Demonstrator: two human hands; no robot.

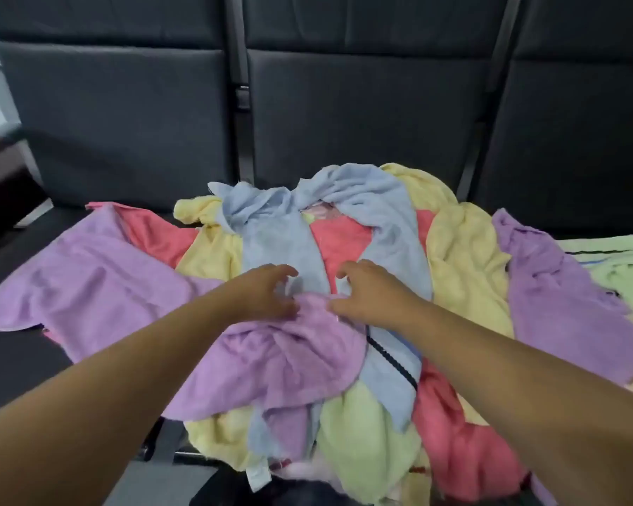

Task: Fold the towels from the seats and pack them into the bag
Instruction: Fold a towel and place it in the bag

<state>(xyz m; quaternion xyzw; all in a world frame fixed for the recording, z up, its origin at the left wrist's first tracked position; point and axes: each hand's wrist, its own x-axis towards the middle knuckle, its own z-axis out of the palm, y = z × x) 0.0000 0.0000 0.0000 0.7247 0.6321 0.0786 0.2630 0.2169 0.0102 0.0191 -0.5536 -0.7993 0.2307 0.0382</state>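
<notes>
Nearest the camera, both bare forearms extend over a heap of unfolded towels lying across the dark seats (125,115). The left hand (267,294) and right hand (366,297) meet at the middle of the heap, fingers curled and partly open. Both rest at the upper edge of the lilac towel (271,363), where it overlaps the pale blue towel (282,246). The thumbs touch the lilac edge, but a closed pinch is not confirmed; whether cloth is actually held cannot be told. The step in hand appears to be selecting one towel for folding. To do it well, close each hand on the lilac edge only, keeping the blue layer beneath out of the pinch. Then slide the hands apart along that edge to find the corners before lifting. Lift slowly, since the lilac towel lies tangled with the light green towel (362,443) and coral towel (454,432) and may drag them off the seat. The bag cannot be identified with certainty; a dark shape at the bottom edge may be it.
</notes>
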